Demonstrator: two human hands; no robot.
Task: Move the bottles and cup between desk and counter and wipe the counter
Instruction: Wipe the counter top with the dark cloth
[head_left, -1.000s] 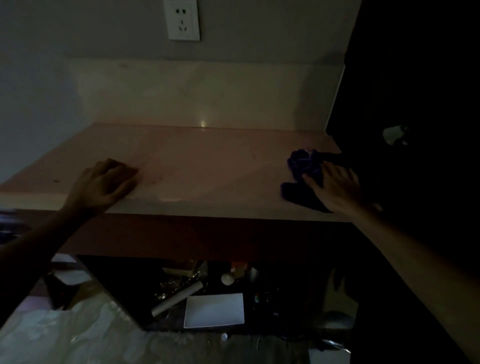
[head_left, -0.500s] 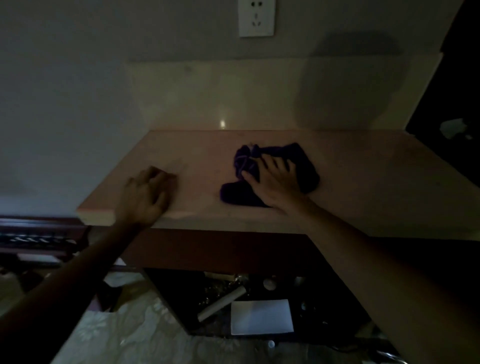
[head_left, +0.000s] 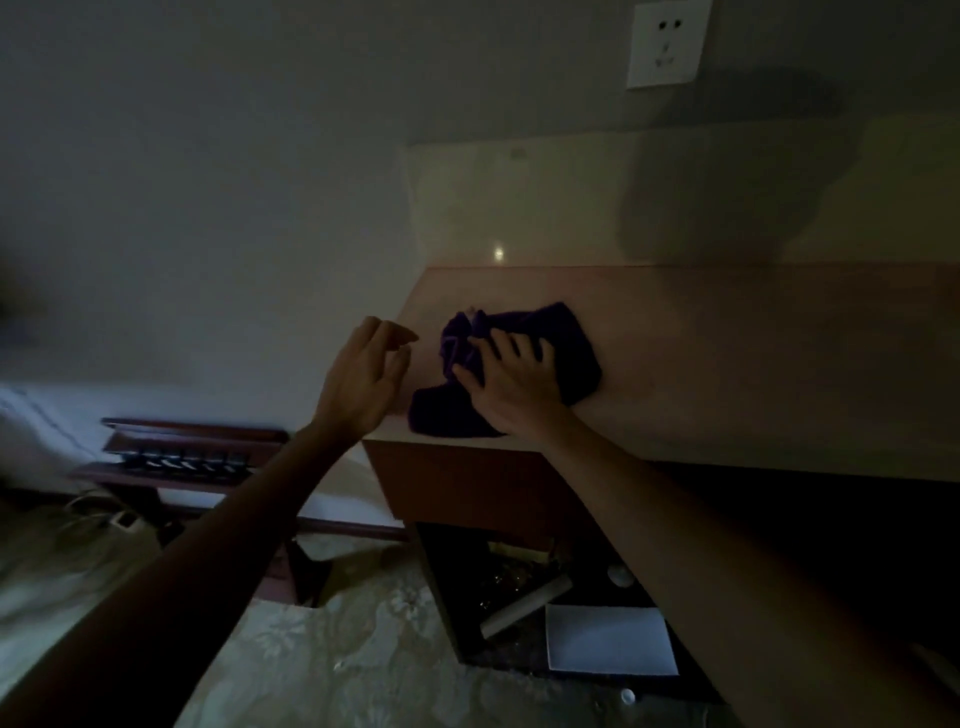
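Observation:
A dark purple cloth (head_left: 571, 340) lies bunched on the pale counter (head_left: 753, 364) near its left end. My right hand (head_left: 511, 387) presses flat on the cloth, fingers spread over it. Just off the counter's left edge, my left hand (head_left: 363, 382) hovers in the air with curled, parted fingers and holds nothing. No bottles or cup are in view. The scene is very dim.
A white wall socket (head_left: 667, 44) sits above the backsplash. Below the counter an open shelf holds a white sheet (head_left: 610, 642) and a pale roll (head_left: 524, 605). A dark wooden rack (head_left: 182, 457) stands at the lower left on patterned floor.
My right hand has slid the cloth leftward along the counter, from its right end to its left end. My left hand has lifted off the counter's front edge and now hangs beside it.

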